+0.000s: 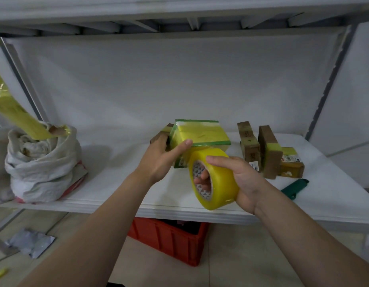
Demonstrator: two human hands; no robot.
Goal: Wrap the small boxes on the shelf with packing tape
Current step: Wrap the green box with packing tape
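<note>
Shelf (117,195): white board
Sack (40,166): well left of the green-edged box (200,134)
Left hand (160,160): curled round that box, thumb on top
Right hand (241,179): tape roll (218,183) gripped just below it, fingers (201,180) through the core
Brown boxes (268,150): stood just right of it

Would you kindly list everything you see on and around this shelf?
shelf: one, white, across the view
green-edged box: one, yellowish tape over it, shelf centre
tape roll: one, yellowish clear, just before that box
brown boxes: three, brown, shelf right
half-hidden box: one, brown, left of the green-edged box
cutter: one, green, shelf right front
sack: one, white, shelf left
crate: one, red, floor under shelf
left hand: one, grips the green-edged box
right hand: one, holds the tape roll
</note>
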